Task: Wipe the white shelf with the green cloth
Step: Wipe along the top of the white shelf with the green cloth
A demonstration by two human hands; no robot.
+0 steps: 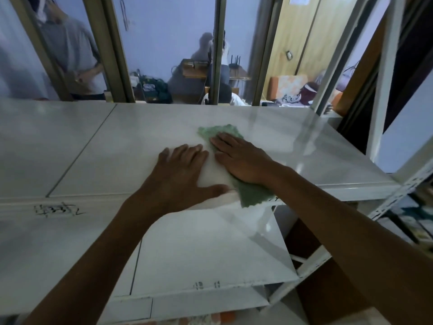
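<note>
Green cloth (234, 160) pressed flat on the white shelf (304, 146)

The cloth is held down near the shelf's front edge by the right hand (241, 160), fingers straight. The left hand (180, 170) is laid flat just beside it, fingers straight.

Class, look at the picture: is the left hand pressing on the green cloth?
No, the left hand rests flat on the bare white shelf, while the right hand presses the green cloth.

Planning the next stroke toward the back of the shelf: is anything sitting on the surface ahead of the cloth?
Nothing visible does. The right hand presses flat on the green cloth, and the white shelf beyond it looks bare up to its rear edge. The left hand rests beside the cloth, not ahead of it.
</note>
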